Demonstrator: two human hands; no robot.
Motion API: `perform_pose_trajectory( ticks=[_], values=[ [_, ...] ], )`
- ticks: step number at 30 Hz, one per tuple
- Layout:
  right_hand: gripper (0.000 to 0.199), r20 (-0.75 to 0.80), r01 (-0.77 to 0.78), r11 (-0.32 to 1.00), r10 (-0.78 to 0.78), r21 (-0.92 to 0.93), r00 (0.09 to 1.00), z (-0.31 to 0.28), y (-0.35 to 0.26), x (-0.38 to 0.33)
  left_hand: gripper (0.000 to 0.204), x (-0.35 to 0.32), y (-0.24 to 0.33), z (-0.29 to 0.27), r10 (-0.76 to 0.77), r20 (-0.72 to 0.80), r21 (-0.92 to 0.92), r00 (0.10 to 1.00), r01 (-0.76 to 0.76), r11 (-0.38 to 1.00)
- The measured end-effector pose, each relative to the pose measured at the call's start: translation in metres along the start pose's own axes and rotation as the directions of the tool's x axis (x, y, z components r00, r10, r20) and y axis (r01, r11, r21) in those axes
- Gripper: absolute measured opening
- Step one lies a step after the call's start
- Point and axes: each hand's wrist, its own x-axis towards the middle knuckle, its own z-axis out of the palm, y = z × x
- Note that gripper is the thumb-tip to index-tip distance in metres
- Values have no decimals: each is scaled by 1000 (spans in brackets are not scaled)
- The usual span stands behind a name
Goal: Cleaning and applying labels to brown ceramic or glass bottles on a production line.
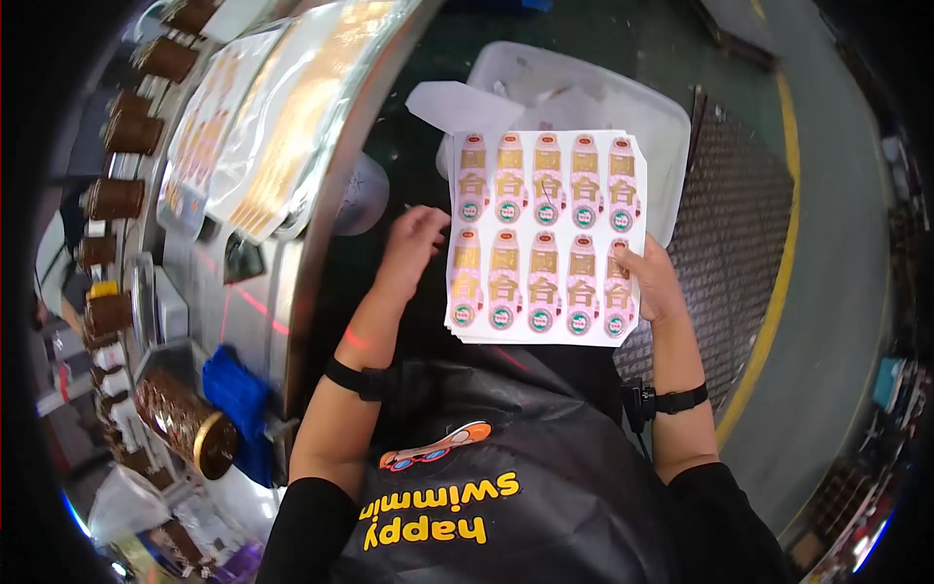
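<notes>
Stack of white printed paper sheets is up in front of the lap, partly covering the translucent white plastic bin. Top one has all ten pink-and-gold bottle-shaped labels on it, so I'd guess nothing's been taken off that sheet; no telling about the ones beneath. Right hand pinches the right edge, its underside fingers hidden. Left hand has fingers bunched by the left edge, can't tell if touching.

White sheets, pink-and-gold label rows; black apron, yellow lettering.
</notes>
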Motion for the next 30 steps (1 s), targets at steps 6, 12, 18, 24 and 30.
perform_pose_trajectory(
  ticks=[6, 12, 18, 24, 30],
  values=[
    [37, -109, -91, 994, 84, -60, 990, 2, 6, 10, 25, 86, -12, -23, 256, -433, 281, 864, -141, 949],
    [34, -14, 5, 977, -8, -212, 1000, 13, -9, 33, 26, 153, -28, -92, 540, -644, 647, 542, 9, 762],
    [34, 3, -22, 952, 24, -306, 1000, 7, -10, 51, 35, 167, -51, -115, 388, -807, 568, 446, 406, 716],
    [33, -8, -140, 958, 143, -250, 990, -6, -16, 64, 47, 164, -45, -134, 177, -829, 473, 530, 497, 727],
    [32, -12, -188, 966, 188, -179, 982, -15, -10, 73, 57, 154, -39, -105, 32, -846, 458, 532, 695, 554]
  ],
)
